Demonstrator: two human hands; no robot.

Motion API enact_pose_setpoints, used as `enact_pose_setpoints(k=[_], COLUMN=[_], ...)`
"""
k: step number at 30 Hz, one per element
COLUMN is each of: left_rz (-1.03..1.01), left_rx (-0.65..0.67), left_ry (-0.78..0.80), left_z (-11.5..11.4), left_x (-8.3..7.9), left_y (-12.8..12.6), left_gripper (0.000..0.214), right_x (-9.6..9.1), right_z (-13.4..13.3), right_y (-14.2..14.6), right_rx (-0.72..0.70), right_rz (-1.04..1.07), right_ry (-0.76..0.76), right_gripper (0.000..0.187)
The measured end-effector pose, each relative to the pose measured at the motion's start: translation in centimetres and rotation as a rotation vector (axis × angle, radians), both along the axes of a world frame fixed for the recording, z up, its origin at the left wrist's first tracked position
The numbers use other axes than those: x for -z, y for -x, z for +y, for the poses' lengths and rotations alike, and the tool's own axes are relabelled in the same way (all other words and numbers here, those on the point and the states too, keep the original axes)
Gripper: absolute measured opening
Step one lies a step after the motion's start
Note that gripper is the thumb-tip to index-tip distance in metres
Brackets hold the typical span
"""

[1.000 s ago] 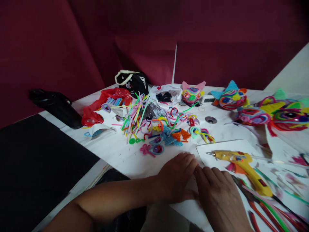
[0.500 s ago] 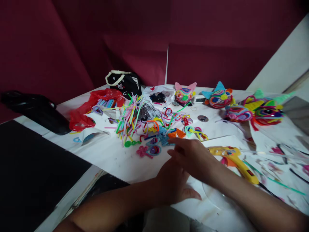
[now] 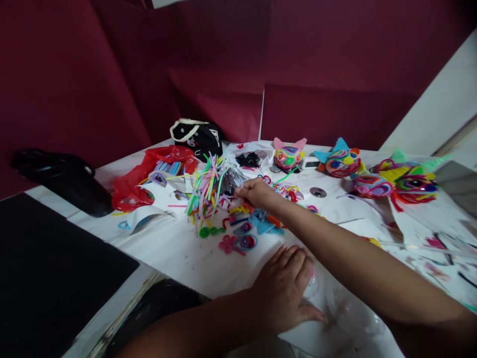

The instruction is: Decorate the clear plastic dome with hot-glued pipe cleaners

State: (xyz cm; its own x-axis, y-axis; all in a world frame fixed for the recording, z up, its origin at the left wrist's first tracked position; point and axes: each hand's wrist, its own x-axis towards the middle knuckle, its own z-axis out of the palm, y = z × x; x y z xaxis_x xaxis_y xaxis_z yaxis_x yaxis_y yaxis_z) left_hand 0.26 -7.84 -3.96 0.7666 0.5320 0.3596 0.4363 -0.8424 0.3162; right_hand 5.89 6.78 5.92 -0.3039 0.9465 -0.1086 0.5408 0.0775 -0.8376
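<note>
My right hand (image 3: 257, 194) reaches over a heap of loose pipe cleaners (image 3: 210, 191) in many colours. Its fingertips are pinched together beside a shiny dark plastic wrapper (image 3: 230, 180); what they hold, if anything, is too small to make out. Palm down near the table's front edge lies my left hand (image 3: 285, 286), fingers stretched out and thumb apart. Under and beside it is something of clear plastic (image 3: 315, 283). Just beyond that hand lie a pink pipe-cleaner flower (image 3: 227, 244), a blue and purple coiled teardrop (image 3: 246, 242) and a light-blue ribbed piece (image 3: 263, 223).
Coiled pipe-cleaner animal heads, one with pink ears (image 3: 288, 156) and one with blue ears (image 3: 339, 159), stand at the back. A red plastic bag (image 3: 130, 184), a black pouch (image 3: 201, 139) and a large black bottle-like object (image 3: 63, 181) are on the left. My right forearm mostly hides a yellow tool (image 3: 372, 242).
My right hand has moved from above my left hand, forward and left to the pipe-cleaner heap, its fingers now pinched. My left hand now lies flatter, slightly to the right. The view has shifted a little.
</note>
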Motion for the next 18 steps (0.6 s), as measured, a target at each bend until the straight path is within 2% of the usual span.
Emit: enact_pose_setpoints(k=[5, 9, 18], left_rz=[0.022, 0.037, 0.05], left_rx=[-0.018, -0.022, -0.014], left_ry=[-0.043, -0.075, -0.062], left_z=[-0.1, 0.0, 0.3], left_x=[0.0, 0.1, -0.2], left_y=[0.1, 0.2, -0.1], left_gripper=[0.089, 0.09, 0.089], right_x=[-2.6, -4.2, -5.3], right_z=[-0.3, -1.3, -4.0], right_y=[-4.9, -8.4, -15.0], right_rx=[0.094, 0.175, 0.317], right_rz=[0.176, 0.328, 0.494], right_ry=[-0.024, -0.076, -0.197], right_gripper=[0.021, 0.027, 0.029])
